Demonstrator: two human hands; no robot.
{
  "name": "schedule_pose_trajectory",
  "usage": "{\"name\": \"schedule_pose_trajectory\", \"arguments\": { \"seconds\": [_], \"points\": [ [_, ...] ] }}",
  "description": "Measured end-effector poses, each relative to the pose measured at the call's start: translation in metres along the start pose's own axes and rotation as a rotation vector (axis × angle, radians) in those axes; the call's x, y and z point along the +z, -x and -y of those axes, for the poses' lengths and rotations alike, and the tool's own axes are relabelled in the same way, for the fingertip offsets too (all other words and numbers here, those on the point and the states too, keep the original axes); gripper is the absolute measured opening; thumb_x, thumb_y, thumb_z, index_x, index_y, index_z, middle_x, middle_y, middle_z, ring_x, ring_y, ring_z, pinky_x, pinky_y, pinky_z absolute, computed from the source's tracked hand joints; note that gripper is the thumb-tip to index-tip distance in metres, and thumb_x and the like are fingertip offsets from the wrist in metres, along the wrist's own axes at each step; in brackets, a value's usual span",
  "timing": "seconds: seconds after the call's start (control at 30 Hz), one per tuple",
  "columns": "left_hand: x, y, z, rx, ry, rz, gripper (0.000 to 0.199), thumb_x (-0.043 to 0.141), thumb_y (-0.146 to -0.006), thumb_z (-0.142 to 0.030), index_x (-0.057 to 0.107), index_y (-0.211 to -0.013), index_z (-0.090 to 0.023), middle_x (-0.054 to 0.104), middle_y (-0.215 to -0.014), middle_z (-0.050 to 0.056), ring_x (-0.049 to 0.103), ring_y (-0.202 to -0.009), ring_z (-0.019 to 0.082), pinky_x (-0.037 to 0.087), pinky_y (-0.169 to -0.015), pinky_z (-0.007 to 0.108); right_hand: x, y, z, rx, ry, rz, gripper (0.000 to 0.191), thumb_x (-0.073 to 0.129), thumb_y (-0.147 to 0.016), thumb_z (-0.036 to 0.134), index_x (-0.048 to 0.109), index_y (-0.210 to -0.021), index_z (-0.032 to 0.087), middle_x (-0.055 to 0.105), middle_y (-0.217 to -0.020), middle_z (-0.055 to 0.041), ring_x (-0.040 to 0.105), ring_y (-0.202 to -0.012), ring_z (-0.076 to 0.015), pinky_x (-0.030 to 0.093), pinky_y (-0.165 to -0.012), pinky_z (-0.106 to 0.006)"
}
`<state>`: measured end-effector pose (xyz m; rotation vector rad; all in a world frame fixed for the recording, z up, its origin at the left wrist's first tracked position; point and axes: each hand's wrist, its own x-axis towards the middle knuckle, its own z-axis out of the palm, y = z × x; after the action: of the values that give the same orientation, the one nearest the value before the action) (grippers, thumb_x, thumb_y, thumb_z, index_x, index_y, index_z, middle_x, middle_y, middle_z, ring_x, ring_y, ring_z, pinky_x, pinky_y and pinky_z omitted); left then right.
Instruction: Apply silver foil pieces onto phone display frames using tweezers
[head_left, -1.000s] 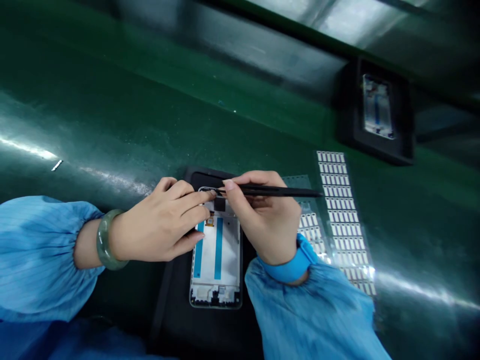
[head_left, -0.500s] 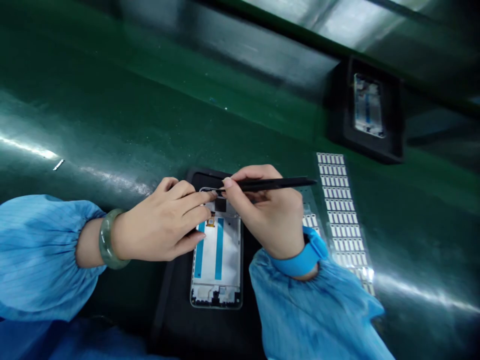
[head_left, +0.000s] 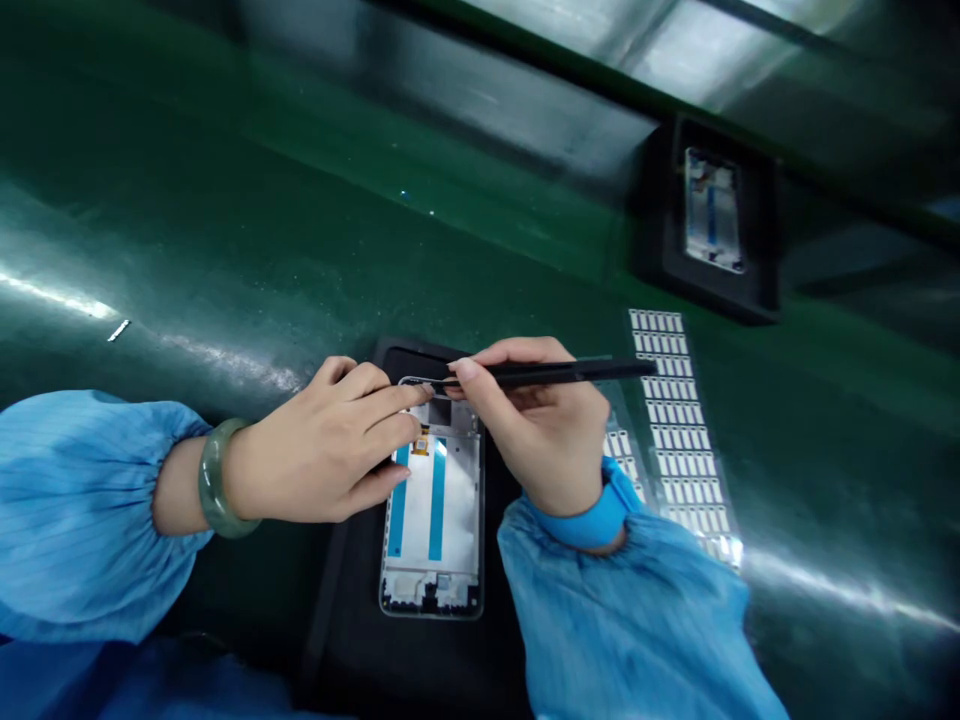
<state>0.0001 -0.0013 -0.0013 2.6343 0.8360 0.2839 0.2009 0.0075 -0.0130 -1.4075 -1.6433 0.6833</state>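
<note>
A phone mid-frame with two blue strips and a small orange flex connector lies in a black tray. My left hand reaches over its left edge, fingers stretched out, the index fingertip pressing near the top edge. That hand holds nothing I can see. Between thumb and fingers my right hand grips black tweezers, held nearly level. Their tips are at the phone's top end, close to my left index fingertip; whether they pinch anything is too small to tell.
Sheets of small white stickers lie right of my right hand, partly under the sleeve. Farther back stands a black box with another phone frame in it. A small silvery strip lies on the green table at left.
My right hand and the tweezers have shifted slightly right, the tweezers' rear end dipping a little. My left hand stays in place on the phone frame. The far box appears farther left in view.
</note>
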Motion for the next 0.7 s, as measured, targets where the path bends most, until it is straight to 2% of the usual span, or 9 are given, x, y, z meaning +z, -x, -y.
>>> {"name": "schedule_pose_trajectory", "arguments": {
  "seconds": [0.13,0.23,0.37,0.57,0.7],
  "points": [
    [-0.0003,0.0007,0.0002,-0.004,0.005,0.011,0.022,0.045,-0.091,-0.030,0.057,-0.104,-0.016,0.052,-0.132,0.009,0.046,-0.103,0.027,0.036,-0.083,0.046,0.0028,-0.0002,0.0047,-0.092,0.145,0.002,0.006,0.064,-0.081,0.026,0.060,-0.081,0.022,0.064,-0.078,0.0017,0.063,-0.065,-0.0125,0.052,-0.059,-0.025],
    [-0.0005,0.0010,0.0005,-0.008,0.008,0.017,0.021,0.045,-0.091,-0.029,0.057,-0.103,-0.016,0.052,-0.133,0.009,0.046,-0.104,0.028,0.036,-0.083,0.046,0.0034,-0.0003,0.0066,-0.101,0.206,-0.027,0.006,0.064,-0.081,0.026,0.060,-0.078,0.022,0.065,-0.077,0.0013,0.063,-0.066,-0.0133,0.052,-0.063,-0.026],
    [-0.0001,0.0007,0.0004,-0.002,0.007,0.010,0.022,0.045,-0.092,-0.030,0.056,-0.103,-0.015,0.051,-0.133,0.009,0.045,-0.104,0.028,0.037,-0.083,0.047,0.0029,-0.0010,0.0052,-0.067,0.165,-0.022,0.007,0.064,-0.080,0.027,0.059,-0.078,0.021,0.065,-0.075,0.0018,0.062,-0.061,-0.0124,0.050,-0.057,-0.025],
    [0.0007,0.0009,0.0009,-0.003,-0.005,0.011,0.022,0.045,-0.091,-0.030,0.057,-0.104,-0.015,0.053,-0.131,0.009,0.046,-0.103,0.028,0.037,-0.084,0.047,0.0058,-0.0021,0.0040,-0.100,0.113,0.010,0.007,0.066,-0.080,0.026,0.061,-0.082,0.022,0.067,-0.079,0.0025,0.063,-0.064,-0.0109,0.051,-0.055,-0.022],
    [0.0018,0.0015,0.0034,0.002,-0.012,0.013,0.023,0.045,-0.091,-0.030,0.057,-0.104,-0.015,0.052,-0.133,0.009,0.045,-0.104,0.028,0.037,-0.084,0.047,0.0068,-0.0015,0.0013,-0.075,0.045,-0.057,0.007,0.066,-0.080,0.026,0.060,-0.080,0.022,0.065,-0.077,0.0032,0.064,-0.061,-0.0108,0.051,-0.055,-0.022]
  ]
}}
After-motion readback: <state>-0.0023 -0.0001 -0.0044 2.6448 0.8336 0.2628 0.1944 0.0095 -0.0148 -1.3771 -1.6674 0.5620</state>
